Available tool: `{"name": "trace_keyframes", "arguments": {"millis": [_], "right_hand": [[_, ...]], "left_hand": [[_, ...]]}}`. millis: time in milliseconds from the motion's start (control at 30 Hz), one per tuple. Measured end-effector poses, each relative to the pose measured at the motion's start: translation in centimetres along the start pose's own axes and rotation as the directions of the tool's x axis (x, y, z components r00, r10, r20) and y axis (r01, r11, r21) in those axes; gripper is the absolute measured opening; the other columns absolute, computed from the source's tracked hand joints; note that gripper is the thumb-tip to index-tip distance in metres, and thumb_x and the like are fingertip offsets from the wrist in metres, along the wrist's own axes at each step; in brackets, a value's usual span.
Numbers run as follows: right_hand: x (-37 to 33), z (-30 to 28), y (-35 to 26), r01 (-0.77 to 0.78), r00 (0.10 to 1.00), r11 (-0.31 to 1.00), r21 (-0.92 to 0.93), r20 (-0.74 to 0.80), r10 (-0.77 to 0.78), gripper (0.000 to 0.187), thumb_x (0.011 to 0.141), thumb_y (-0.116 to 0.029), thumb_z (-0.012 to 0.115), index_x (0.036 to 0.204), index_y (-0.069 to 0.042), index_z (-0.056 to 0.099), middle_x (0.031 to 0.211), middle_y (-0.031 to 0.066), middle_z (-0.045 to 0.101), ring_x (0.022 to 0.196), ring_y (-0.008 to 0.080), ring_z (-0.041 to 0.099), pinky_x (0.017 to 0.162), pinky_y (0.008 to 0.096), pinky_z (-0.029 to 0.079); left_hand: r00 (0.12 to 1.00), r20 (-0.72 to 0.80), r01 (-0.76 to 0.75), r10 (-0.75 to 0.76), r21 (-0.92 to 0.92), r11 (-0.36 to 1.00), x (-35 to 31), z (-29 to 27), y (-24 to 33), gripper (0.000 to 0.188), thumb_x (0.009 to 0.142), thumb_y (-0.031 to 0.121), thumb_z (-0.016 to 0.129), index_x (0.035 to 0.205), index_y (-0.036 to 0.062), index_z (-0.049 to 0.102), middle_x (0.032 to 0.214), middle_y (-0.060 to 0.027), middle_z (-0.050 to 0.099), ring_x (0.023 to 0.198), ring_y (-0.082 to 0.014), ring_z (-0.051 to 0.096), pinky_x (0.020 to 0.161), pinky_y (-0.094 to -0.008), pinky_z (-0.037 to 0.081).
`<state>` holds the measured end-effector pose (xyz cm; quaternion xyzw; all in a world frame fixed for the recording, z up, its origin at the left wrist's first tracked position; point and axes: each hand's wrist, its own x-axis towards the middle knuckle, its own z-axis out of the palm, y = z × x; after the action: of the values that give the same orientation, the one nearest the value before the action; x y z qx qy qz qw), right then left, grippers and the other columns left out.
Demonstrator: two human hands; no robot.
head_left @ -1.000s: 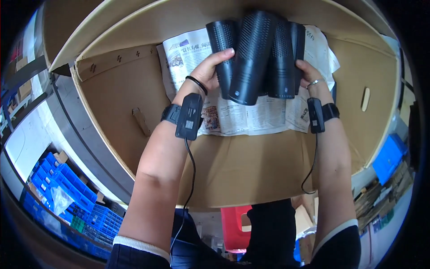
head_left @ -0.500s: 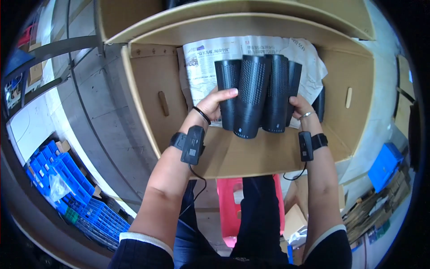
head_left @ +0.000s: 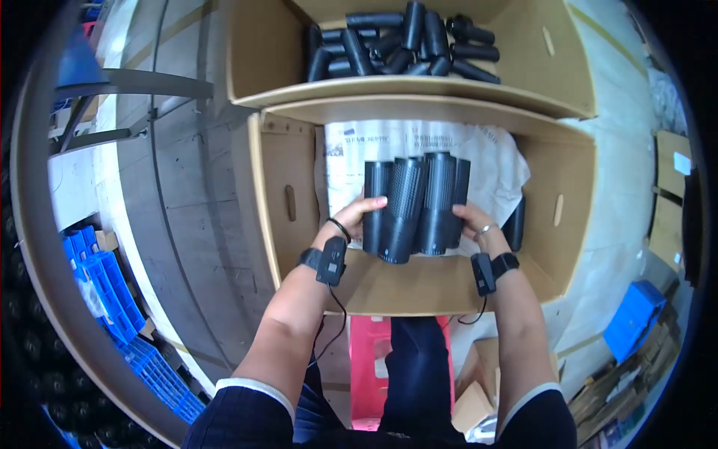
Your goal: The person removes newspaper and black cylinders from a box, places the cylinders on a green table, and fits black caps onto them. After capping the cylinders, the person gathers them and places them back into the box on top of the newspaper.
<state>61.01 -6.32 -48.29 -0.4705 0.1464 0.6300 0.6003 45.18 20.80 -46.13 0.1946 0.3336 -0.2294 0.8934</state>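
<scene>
Several black cylindrical tubes (head_left: 402, 213) with dimpled upper parts are squeezed side by side between my hands, above the near cardboard box (head_left: 359, 288). My left hand (head_left: 357, 215) grips the leftmost tube, its thumb across the front. On the other side, my right hand (head_left: 476, 219) presses against the rightmost tube, fingers partly hidden behind it. Behind the tubes, printed paper sheets (head_left: 493, 161) lie in the box. Another black tube (head_left: 516, 224) shows at the paper's right edge, partly covered.
Beyond stands a second cardboard box (head_left: 516, 49) with many loose black tubes (head_left: 404, 41) lying jumbled. A pink plastic stool (head_left: 366, 374) is below, by my legs. Blue crates (head_left: 112, 295) stand at left, a blue bin (head_left: 634, 318) at right. A metal frame (head_left: 149, 84) juts in at upper left.
The view has shifted, so the far box's tubes now show. Both hands still hold the bundle, which looks more upright and closer together than before.
</scene>
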Motion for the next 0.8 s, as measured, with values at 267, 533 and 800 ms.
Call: {"name": "trace_keyframes", "arguments": {"millis": [267, 533, 800], "right_hand": [[7.3, -2.8, 3.1, -0.035, 0.999, 0.992, 0.122, 0.043, 0.030, 0.069, 0.068, -0.020, 0.082, 0.124, 0.003, 0.050, 0.117, 0.0100, 0.060, 0.108, 0.0209, 0.057, 0.098, 0.0348, 0.044], [9.0, -5.4, 5.1, -0.067, 0.993, 0.985, 0.159, 0.107, 0.050, 0.081, 0.060, -0.022, 0.087, 0.126, 0.003, 0.049, 0.118, 0.0097, 0.060, 0.107, 0.0212, 0.059, 0.094, 0.0326, 0.048], [9.3, -5.7, 4.6, -0.118, 0.986, 0.974, 0.193, 0.142, 0.092, 0.087, 0.053, -0.022, 0.089, 0.127, 0.003, 0.048, 0.119, 0.0121, 0.060, 0.107, 0.0247, 0.059, 0.093, 0.0341, 0.050]], "left_hand": [[0.999, 0.014, 0.036, -0.036, 0.021, 0.999, 5.1, -7.5, 0.2, 0.075, 0.073, 0.031, 0.078, 0.132, 0.0027, 0.042, 0.119, -0.0127, 0.058, 0.106, -0.0241, 0.059, 0.092, -0.0383, 0.049], [0.995, 0.058, 0.073, -0.076, 0.045, 0.996, 6.0, -8.8, -0.4, 0.094, 0.070, 0.027, 0.079, 0.143, 0.0053, 0.024, 0.130, -0.0124, 0.049, 0.118, -0.0236, 0.050, 0.100, -0.0375, 0.042], [0.993, 0.086, -0.087, 0.080, 0.085, 0.993, 6.7, -9.6, -0.3, 0.074, 0.071, 0.030, 0.079, 0.129, -0.0012, 0.045, 0.116, -0.0124, 0.061, 0.102, -0.0213, 0.062, 0.089, -0.0338, 0.052]]}}
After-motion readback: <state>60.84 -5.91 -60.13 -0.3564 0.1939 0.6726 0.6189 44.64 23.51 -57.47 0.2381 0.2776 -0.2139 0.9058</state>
